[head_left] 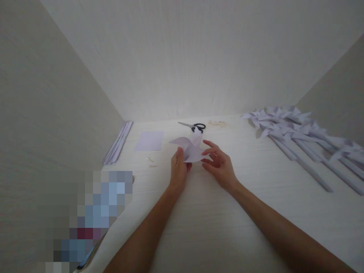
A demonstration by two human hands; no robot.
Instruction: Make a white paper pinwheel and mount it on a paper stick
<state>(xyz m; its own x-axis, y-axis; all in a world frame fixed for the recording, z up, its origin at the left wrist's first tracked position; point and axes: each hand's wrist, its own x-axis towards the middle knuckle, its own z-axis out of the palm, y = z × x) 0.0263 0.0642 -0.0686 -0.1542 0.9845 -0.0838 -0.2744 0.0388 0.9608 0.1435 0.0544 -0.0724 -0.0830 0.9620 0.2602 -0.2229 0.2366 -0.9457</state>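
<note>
My left hand (179, 168) pinches the lower edge of a folded white paper pinwheel head (190, 148), held just above the white table (199, 220). My right hand (218, 163) is beside it on the right, fingers spread, fingertips touching the paper's right point. Black-handled scissors (195, 126) lie just beyond the paper. A flat square sheet of pale paper (149, 140) lies to the left of it.
Several finished white paper pinwheels on rolled paper sticks (298, 140) lie in a row at the right. A stack of paper strips (118, 143) leans along the left wall. Small scraps (150, 162) lie near my left hand. A blurred-out patch (91, 212) covers the lower left.
</note>
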